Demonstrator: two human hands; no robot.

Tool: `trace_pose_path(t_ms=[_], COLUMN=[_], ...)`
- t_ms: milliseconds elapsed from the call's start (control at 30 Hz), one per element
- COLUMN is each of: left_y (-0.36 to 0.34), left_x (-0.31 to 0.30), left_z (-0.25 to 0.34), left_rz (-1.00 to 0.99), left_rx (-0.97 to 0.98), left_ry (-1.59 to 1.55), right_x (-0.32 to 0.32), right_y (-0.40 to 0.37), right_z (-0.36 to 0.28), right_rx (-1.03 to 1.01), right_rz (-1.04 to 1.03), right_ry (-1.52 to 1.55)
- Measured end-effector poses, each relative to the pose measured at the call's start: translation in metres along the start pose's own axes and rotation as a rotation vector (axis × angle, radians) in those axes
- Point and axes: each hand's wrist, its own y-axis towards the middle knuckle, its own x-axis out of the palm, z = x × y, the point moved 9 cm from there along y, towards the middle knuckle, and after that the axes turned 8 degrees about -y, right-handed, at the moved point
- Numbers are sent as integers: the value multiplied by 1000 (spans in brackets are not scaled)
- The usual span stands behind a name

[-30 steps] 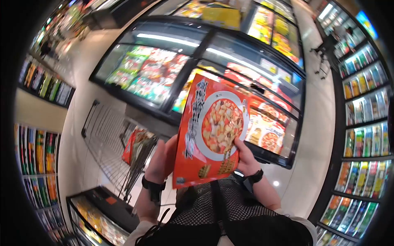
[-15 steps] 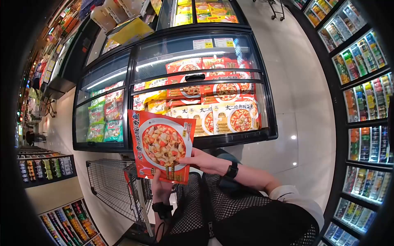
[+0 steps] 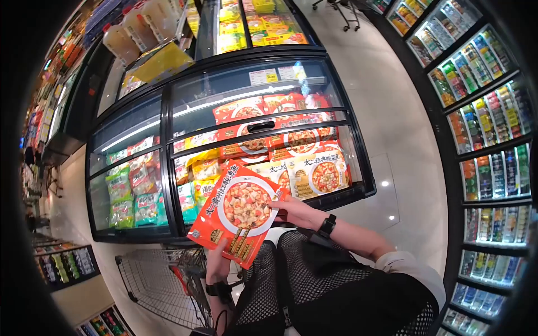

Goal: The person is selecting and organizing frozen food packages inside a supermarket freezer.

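There it was, the flat red food packet (image 3: 242, 213) with a round white bowl printed on it, held aslant in both my hands! My left hand (image 3: 217, 263) gripped its lower edge, and my right hand (image 3: 287, 209) clasped its right side, thumb over the front. Just beyond lay the black-framed, glass-topped freezer (image 3: 166, 190), red pouches (image 3: 302, 141) behind cream-coloured pouches (image 3: 324, 175) inside. Down to the left stood a grey wire shopping cart (image 3: 148, 280), and off right, tall lit shelves (image 3: 496, 173) of colourful goods!
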Motion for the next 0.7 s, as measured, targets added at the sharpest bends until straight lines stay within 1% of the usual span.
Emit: trace_pose_path(t_ms=[67, 100, 133, 167, 267, 333, 367, 400, 433, 467, 533, 600, 700], left_y=[14, 24, 37, 54, 82, 96, 111, 125, 137, 151, 153, 162, 174], left_x=[23, 25, 27, 27, 55, 71, 67, 71, 72, 73, 99, 116, 150], left_z=[-3, -8, -10, -15, -14, -14, -24, -30, -39, -47, -50, -68, -99], left_rz=[-80, -36, -58, -79, -104, -109, -109, -176, -211, -246, -274, -306, -379], left_rx=[-14, -72, -87, -102, -156, -203, -238, -234, -240, -241, -210, -275, -304], left_ry=[116, 119, 144, 168, 187, 220, 262, 276, 358, 442, 586, 575, 483], right_x=[-21, -27, -34, -47, -71, -78, -82, -88, -97, -103, -113, -135, -169], right_y=[16, 21, 27, 33, 30, 17, 12, 7, 4, 2, -4, -5, -11], right_z=[8, 11, 13, 23, 34, 32, 31, 31, 33, 31, 29, 32, 31], right_rx=[0, -10, -18, -19, -55, -53, -50, -43, -31, -37, -47, -63, -174], right_rz=[147, 223, 294, 354, 439, 481, 492, 498, 499, 510, 528, 476, 555], right_ry=[-36, -56, -82, -31, 62, 90, 95, 97, 67, 109, 193, 294, 479])
